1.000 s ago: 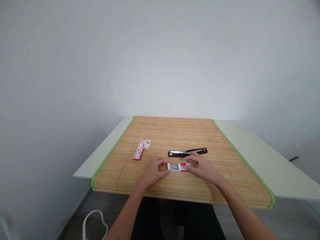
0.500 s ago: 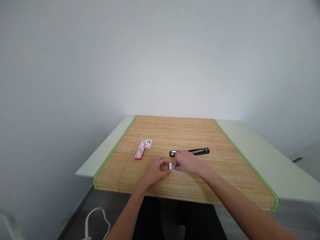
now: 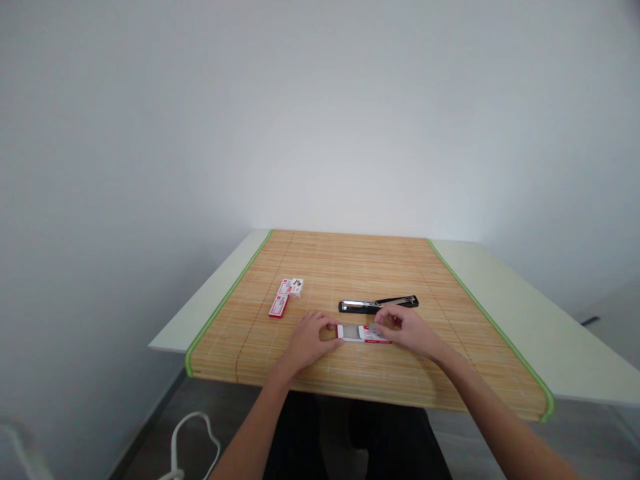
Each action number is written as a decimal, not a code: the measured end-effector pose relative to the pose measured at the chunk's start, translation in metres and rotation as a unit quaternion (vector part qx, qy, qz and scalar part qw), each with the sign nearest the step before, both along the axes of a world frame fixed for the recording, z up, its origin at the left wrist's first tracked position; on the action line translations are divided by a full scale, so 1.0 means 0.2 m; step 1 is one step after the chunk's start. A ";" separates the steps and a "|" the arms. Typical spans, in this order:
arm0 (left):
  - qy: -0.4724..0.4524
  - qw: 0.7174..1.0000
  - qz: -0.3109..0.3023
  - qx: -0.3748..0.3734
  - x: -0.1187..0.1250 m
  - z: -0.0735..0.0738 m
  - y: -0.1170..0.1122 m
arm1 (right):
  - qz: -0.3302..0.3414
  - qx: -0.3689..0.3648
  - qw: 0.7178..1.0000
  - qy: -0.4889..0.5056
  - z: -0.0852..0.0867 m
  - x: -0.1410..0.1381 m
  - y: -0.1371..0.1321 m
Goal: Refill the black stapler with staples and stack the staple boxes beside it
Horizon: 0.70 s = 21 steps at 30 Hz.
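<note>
A small red and white staple box (image 3: 361,333) lies slid open on the bamboo mat (image 3: 360,267), with grey staples showing in its tray. My left hand (image 3: 306,341) pinches the box's left end. My right hand (image 3: 409,329) has its fingers closed on the right end, over the red sleeve. A black stapler (image 3: 378,305), opened out flat, lies just behind the box.
Two more red and white staple boxes (image 3: 285,296) lie on the mat to the left. The mat has green edging and covers a pale table (image 3: 540,313). A white cable (image 3: 193,443) loops on the floor at lower left. A white wall stands behind.
My right hand drew in close to my left over the box, then moved back right, and the box now lies slid open with the tray showing.
</note>
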<state>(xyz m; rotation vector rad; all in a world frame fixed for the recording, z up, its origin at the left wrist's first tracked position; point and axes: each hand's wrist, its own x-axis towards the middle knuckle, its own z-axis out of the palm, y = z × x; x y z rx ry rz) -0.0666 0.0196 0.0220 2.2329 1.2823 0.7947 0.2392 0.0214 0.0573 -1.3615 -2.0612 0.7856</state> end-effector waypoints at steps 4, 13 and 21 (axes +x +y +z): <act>0.000 1.000 0.004 -0.007 0.00 0.01 0.00 | -0.013 0.031 0.999 -0.016 -0.02 0.08 -0.03; 0.002 1.000 -0.006 -0.016 0.01 0.02 0.00 | -0.022 -0.047 0.994 0.092 -0.11 0.06 -0.10; 0.009 1.000 -0.007 -0.023 0.04 0.03 0.01 | -0.037 -0.017 0.995 0.096 -0.12 -0.02 -0.12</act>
